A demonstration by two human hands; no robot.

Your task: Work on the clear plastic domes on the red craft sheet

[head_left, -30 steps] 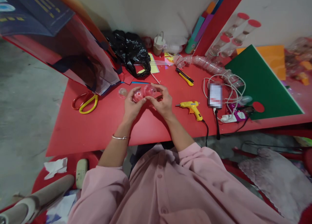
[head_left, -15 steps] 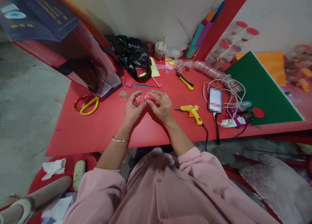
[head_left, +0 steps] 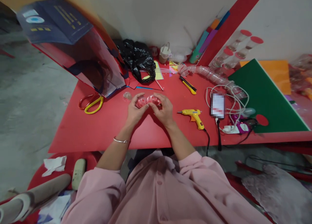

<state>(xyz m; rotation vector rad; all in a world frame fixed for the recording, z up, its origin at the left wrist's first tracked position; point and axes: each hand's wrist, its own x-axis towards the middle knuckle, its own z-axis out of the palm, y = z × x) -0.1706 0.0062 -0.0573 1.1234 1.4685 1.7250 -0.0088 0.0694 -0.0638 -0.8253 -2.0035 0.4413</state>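
Above the red table [head_left: 97,136], my left hand [head_left: 135,111] holds a clear round plastic cap [head_left: 141,102] between thumb and fingers. A second clear plastic cap [head_left: 153,100] is gripped in my right hand [head_left: 163,109]. The two caps are side by side, and my thumb tips nearly meet below them. Whether the caps touch is hard to tell. Another clear cap [head_left: 127,96] lies on the table, left of my left hand.
Yellow-handled scissors [head_left: 94,104] and a paper bag [head_left: 83,61] stand left. Beyond my hands is a black plastic bag [head_left: 137,56]. To the right are a yellow glue gun [head_left: 193,115], a cutter [head_left: 187,85], a phone [head_left: 217,105] with cables and a green board [head_left: 263,100].
The camera view has shifted, so the table items appear slightly further right and lower. The cap in my right hand is tilted and shows more of its face.
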